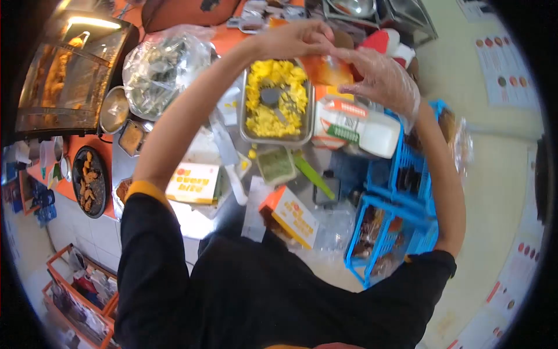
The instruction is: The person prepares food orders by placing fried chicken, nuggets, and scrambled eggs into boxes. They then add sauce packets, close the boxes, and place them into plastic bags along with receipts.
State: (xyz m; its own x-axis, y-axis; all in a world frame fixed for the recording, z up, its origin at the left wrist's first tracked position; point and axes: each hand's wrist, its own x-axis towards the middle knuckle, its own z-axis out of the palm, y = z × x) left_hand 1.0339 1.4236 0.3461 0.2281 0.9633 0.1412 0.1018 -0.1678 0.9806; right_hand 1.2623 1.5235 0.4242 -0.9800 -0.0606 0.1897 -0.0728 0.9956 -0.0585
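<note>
While both arms reach to the upper centre of the frame, the left hand point(302, 39), bare, has its fingers bent together and the right hand point(386, 75), in a clear glove, has fingers and thumb curled around an amber item point(325, 70). Said item: upper centre, between the hands, exact kind unclear; whether the left fingers grip it cannot be told.

Just below the hands: one metal tray point(276, 139), upper centre, of yellow food with a dark block in the middle; beside it, one carton point(340, 125), orange and white with a green label, and one white tray point(381, 139).

Centre: one knife point(234, 180), pale-handled; one small container point(279, 181) with green contents; one bright green strip point(314, 176), slanting, its lower end over a black object point(325, 189).

Lower centre: one orange-and-white box point(295, 218), tilted.

Left of centre: one white box point(195, 181), yellow lettering.

Right of centre: blue baskets point(356, 235), dark contents.

Upper left: one clear plastic bag point(165, 70), bulging; one metal bowl point(116, 130); one lit display cabinet point(70, 72).

Left edge: one black round tray point(100, 196) of browned pieces, on the orange bench point(110, 192).
</note>
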